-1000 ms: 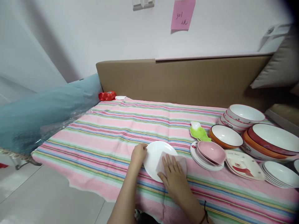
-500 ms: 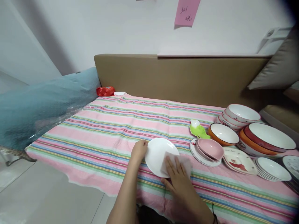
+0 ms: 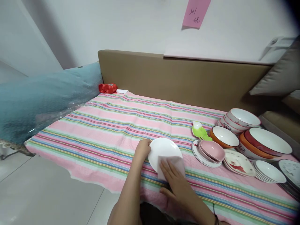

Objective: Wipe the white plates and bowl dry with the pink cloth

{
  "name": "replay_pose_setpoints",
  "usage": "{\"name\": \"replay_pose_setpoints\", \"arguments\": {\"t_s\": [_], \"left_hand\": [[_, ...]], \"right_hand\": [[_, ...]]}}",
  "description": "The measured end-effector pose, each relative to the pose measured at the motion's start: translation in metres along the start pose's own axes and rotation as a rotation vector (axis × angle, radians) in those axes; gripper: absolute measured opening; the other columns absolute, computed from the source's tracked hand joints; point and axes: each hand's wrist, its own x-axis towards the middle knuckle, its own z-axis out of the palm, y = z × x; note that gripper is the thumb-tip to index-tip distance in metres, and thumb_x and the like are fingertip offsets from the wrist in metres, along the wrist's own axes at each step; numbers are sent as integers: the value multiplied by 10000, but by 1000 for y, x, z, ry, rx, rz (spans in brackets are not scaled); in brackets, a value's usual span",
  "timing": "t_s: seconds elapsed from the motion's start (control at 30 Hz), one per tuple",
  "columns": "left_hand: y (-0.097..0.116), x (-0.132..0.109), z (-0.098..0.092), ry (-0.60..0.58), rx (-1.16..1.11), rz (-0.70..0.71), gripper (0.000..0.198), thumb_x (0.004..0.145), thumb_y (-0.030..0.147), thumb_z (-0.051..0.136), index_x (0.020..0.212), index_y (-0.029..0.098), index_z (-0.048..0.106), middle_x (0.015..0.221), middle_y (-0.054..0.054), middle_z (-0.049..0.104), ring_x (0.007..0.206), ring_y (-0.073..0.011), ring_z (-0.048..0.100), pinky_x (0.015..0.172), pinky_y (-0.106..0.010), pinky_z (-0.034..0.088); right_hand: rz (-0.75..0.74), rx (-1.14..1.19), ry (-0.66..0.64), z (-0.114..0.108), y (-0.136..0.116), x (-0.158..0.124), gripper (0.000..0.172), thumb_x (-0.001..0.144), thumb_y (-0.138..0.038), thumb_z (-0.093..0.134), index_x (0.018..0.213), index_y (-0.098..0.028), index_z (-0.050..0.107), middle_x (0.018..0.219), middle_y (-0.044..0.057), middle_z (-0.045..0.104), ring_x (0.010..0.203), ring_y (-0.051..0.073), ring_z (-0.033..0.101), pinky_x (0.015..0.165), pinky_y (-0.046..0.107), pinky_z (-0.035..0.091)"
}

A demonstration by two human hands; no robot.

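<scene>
A round white plate (image 3: 161,148) rests on the striped cloth in front of me. My left hand (image 3: 142,150) pinches its left rim, fingers closed around the edge. On the lower right part of the plate lies a thin whitish wipe (image 3: 179,164), which hangs past the near rim. Pressed flat on this wipe is my right hand (image 3: 174,178), with fingers stretched out and thumb apart. To the right of the plate are pink oval bowls (image 3: 212,150) stacked on small white plates (image 3: 195,147), and a green leaf-shaped dish (image 3: 199,131).
Stacked large bowls (image 3: 267,140), an orange bowl (image 3: 225,136), bear-print plates (image 3: 239,162), small white dishes (image 3: 269,171) and dark-edged plates (image 3: 290,172) crowd the right side. Red packages (image 3: 108,88) sit at the far left corner. A brown backrest (image 3: 175,79) borders the far side.
My right hand and the wipe have slid left and toward me over the plate. My left hand keeps its hold on the rim. The view has shifted slightly.
</scene>
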Motion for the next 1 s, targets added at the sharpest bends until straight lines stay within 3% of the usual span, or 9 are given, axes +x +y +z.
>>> {"name": "replay_pose_setpoints", "arguments": {"t_s": [0.1, 0.2, 0.3, 0.37, 0.53, 0.63, 0.7, 0.87, 1.0], "left_hand": [[2, -1, 1, 13, 14, -3, 509, 676, -21, 479, 1062, 153, 762, 955, -82, 761, 889, -212, 667, 726, -254, 449], [6, -2, 2, 32, 27, -43, 448, 709, -1, 463, 1002, 151, 766, 1003, -110, 760, 933, -228, 668, 770, -273, 448], [11, -2, 1, 40, 24, -87, 348, 782, 50, 443, 898, 147, 756, 1010, -131, 757, 943, -229, 669, 791, -279, 446], [12, 0, -1, 53, 19, -105, 326, 847, 107, 420, 869, 135, 744, 1006, -149, 752, 943, -232, 667, 795, -285, 446], [10, 4, -5, 88, -30, -127, 379, 928, 213, 374, 872, 122, 738, 982, -146, 746, 923, -223, 660, 782, -284, 442], [10, 3, -4, 58, -78, -99, 306, 875, 182, 450, 907, 127, 749, 968, -114, 751, 904, -213, 656, 749, -269, 436], [11, 2, -2, 28, -88, -91, 302, 803, 112, 502, 967, 138, 755, 947, -88, 757, 893, -205, 658, 730, -257, 429], [14, 3, 1, 71, 47, -81, 286, 871, 207, 484, 886, 125, 757, 907, -125, 752, 835, -226, 665, 695, -282, 417], [15, 8, 0, 104, 59, -99, 485, 969, 372, 368, 856, 93, 748, 941, -190, 746, 857, -257, 678, 701, -305, 425]], "right_hand": [[176, -86, 77, 2, 24, -2, 738, 1011, -560, 337, 1597, -160, 136, 1647, 99, 133, 1528, 305, 67, 1217, 541, 217], [293, -109, 114, -7, 34, 43, 750, 1018, -556, 295, 1589, -88, 157, 1642, 150, 116, 1524, 326, 12, 1211, 571, 188], [271, -74, 60, -17, 17, 94, 757, 1023, -534, 312, 1586, -62, 132, 1647, 139, 29, 1518, 323, -49, 1230, 539, 129], [162, -17, 2, -22, -3, 104, 770, 1019, -545, 331, 1590, -79, 107, 1650, 118, 28, 1517, 312, -65, 1237, 523, 117], [-123, 107, -117, -23, -28, 34, 810, 977, -639, 387, 1596, -191, 119, 1649, 46, 109, 1531, 266, 41, 1250, 485, 146], [-7, 38, -96, -17, -12, -17, 781, 975, -599, 439, 1594, -232, 135, 1648, 33, 109, 1527, 280, 102, 1240, 492, 199], [94, -18, -53, -14, 5, -28, 736, 995, -537, 425, 1594, -224, 132, 1646, 41, 127, 1526, 283, 103, 1228, 499, 237], [341, -102, 75, -18, 25, 38, 748, 1010, -524, 370, 1589, -99, 160, 1634, 149, 138, 1519, 336, 45, 1211, 575, 197], [208, -33, 52, -25, -5, 88, 752, 1016, -535, 349, 1593, -106, 130, 1644, 117, 84, 1523, 314, -4, 1226, 545, 179]]}}
